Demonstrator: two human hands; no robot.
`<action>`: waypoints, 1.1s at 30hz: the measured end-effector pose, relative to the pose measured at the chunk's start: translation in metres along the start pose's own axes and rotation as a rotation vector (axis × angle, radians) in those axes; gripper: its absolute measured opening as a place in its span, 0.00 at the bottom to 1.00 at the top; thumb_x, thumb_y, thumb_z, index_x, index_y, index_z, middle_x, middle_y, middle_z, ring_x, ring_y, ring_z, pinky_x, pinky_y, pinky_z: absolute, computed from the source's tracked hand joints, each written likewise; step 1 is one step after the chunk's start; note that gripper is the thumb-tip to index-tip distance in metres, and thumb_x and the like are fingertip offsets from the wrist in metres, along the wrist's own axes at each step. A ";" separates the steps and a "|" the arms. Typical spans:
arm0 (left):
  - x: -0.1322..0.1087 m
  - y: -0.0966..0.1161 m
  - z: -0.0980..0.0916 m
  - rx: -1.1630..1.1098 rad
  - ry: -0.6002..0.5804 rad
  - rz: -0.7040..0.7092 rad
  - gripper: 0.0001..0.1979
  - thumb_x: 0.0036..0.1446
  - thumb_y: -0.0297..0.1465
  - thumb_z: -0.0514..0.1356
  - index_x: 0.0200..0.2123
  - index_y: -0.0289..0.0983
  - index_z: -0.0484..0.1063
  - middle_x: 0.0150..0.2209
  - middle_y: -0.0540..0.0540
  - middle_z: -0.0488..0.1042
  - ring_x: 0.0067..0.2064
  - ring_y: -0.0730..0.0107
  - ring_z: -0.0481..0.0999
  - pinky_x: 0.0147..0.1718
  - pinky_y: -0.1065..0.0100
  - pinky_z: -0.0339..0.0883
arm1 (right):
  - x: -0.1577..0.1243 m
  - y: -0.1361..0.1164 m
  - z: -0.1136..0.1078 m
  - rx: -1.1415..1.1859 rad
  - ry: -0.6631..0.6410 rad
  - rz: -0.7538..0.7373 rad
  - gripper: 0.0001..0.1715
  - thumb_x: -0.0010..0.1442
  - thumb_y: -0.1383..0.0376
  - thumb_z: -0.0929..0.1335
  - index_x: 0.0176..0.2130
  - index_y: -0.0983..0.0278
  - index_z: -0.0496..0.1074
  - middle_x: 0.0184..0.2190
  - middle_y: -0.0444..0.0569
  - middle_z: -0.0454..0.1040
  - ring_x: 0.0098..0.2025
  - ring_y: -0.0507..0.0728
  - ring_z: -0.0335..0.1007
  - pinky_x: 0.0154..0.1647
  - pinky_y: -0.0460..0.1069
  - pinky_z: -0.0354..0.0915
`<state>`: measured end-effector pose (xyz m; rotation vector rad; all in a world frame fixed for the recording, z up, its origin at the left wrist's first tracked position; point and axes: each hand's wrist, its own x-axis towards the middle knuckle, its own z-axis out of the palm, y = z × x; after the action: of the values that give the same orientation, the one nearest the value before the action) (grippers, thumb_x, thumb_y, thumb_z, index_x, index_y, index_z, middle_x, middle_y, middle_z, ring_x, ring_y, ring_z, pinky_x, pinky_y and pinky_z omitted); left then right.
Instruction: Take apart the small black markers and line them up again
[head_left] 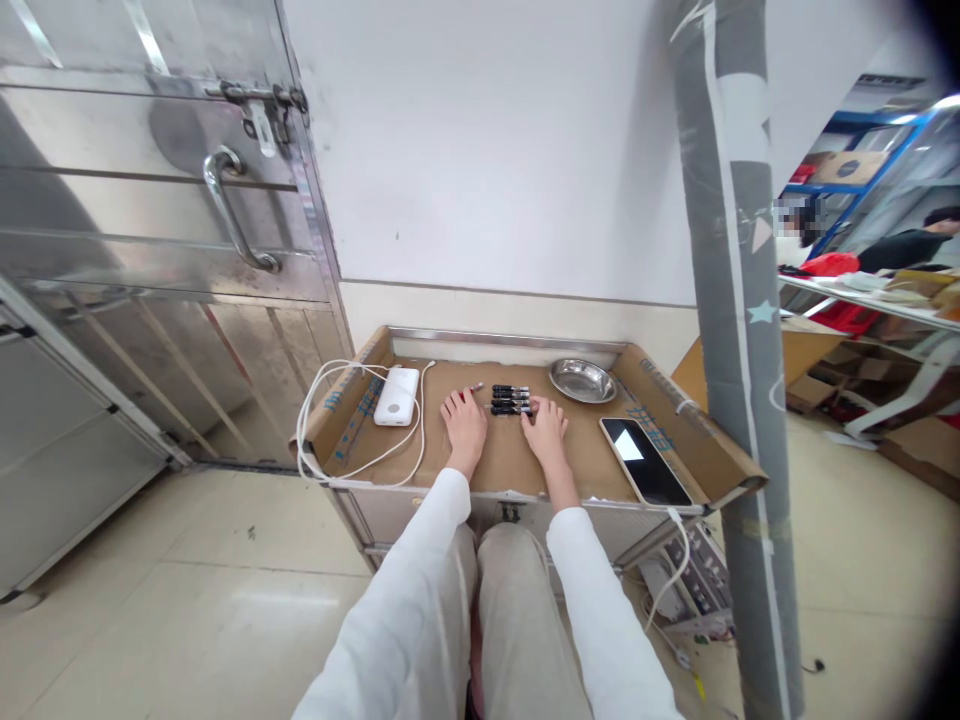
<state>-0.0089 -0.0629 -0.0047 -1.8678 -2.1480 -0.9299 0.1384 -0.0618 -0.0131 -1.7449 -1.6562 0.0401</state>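
Note:
Several black pen-like sticks with silvery ends (510,392) lie side by side in a row on the cardboard-covered table top (502,465). My right hand (546,430) rests at the row's right end, fingers spread, with the thumb side touching or very near the lowest sticks. To the left of the row, my left hand (465,428) lies palm down on the cardboard, fingers stretched out. By its fingertips is a small red and silvery piece (475,387), partly covered by the fingers; its kind is too small to make out.
A white power bank (397,396) with a looped white cable (304,440) sits left. On the right are a shallow metal dish (583,381) and a phone (645,462) with a cable. A grey wrapped roll (739,300) leans beside the table. Other people sit far right.

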 end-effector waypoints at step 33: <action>0.002 0.002 -0.006 -0.305 -0.149 0.360 0.09 0.57 0.24 0.50 0.40 0.36 0.65 0.42 0.42 0.70 0.46 0.62 0.68 0.49 0.60 0.61 | -0.003 0.000 0.001 -0.012 0.024 -0.037 0.13 0.57 0.66 0.62 0.43 0.64 0.67 0.40 0.53 0.71 0.45 0.61 0.60 0.45 0.53 0.53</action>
<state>-0.0086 -0.0644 0.0015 -2.4331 -1.7224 -1.1116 0.1374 -0.0641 -0.0148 -1.7168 -1.6746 -0.0077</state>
